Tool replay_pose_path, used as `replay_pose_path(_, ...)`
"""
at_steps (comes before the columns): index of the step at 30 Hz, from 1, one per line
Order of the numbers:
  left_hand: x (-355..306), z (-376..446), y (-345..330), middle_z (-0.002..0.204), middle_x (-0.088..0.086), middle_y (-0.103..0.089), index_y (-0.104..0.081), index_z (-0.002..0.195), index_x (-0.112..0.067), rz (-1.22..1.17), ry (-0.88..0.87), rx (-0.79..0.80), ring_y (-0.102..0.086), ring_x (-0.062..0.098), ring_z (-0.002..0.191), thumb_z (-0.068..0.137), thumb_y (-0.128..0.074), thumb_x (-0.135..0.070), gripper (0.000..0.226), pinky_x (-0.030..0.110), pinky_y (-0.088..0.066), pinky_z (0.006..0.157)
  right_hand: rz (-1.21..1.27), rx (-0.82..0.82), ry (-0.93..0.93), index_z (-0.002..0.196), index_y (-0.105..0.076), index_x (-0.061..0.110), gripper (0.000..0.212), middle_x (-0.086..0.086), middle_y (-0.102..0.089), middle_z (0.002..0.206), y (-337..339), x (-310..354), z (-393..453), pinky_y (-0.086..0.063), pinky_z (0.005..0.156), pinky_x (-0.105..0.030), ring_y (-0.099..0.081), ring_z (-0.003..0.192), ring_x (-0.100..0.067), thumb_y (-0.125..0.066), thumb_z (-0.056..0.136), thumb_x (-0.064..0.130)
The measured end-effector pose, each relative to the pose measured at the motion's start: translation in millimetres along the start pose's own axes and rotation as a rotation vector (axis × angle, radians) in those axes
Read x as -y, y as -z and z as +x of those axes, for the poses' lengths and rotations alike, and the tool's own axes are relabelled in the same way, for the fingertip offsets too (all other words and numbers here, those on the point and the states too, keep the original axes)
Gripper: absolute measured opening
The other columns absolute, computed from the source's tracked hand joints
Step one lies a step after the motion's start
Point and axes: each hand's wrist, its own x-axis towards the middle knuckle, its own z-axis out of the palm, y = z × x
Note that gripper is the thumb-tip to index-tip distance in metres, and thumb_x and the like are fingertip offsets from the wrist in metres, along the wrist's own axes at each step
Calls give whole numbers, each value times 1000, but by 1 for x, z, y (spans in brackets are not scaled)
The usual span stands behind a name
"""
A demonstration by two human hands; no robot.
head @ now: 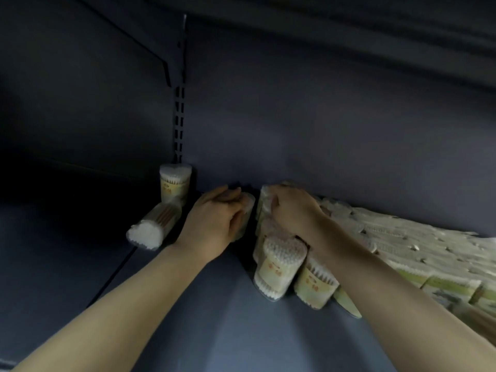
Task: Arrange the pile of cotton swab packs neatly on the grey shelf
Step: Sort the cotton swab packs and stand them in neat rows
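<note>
A pile of cotton swab packs (418, 253) fills the right side of the grey shelf (214, 312). My left hand (212, 218) grips one clear pack (248, 208) near the back wall. My right hand (292, 208) curls round the top of another pack (264, 202) at the pile's left edge. One pack (175, 182) stands upright in the back corner. Another pack (154, 226) lies on its side in front of it. Two upright packs (279, 267) (316, 283) stand below my right wrist.
A slotted upright rail (179, 116) and a bracket (165, 68) run up the back wall. A seam (115, 275) divides the shelf boards at the left. An upper shelf edge (402, 44) hangs overhead.
</note>
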Motion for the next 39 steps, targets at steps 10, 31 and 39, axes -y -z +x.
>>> replay_pose_path(10,2,29,-11,152,9,-23,-38,140,-11,-75,45,-43,-16,22,142,98,-38,-15,43,21,-15,111,-57,26,2,139,-33,9,44,-10,-29,147,2,2,3,-32,100,-30,-32,132,-27,-38,96,15)
replay_pose_path(31,5,26,-24,94,21,-70,-72,90,1,140,-52,-135,-67,38,87,67,-59,-10,29,39,-55,53,-21,-5,30,144,-23,15,50,-5,-23,150,-1,-1,2,-30,102,-30,-26,135,-24,-38,96,16)
replay_pose_path(39,5,38,-36,104,32,-63,-64,100,10,-29,12,-153,-61,49,96,68,-66,5,32,54,-53,64,-3,8,13,136,-35,10,41,-9,-31,143,-1,1,1,-32,100,-30,-31,131,-25,-37,96,15)
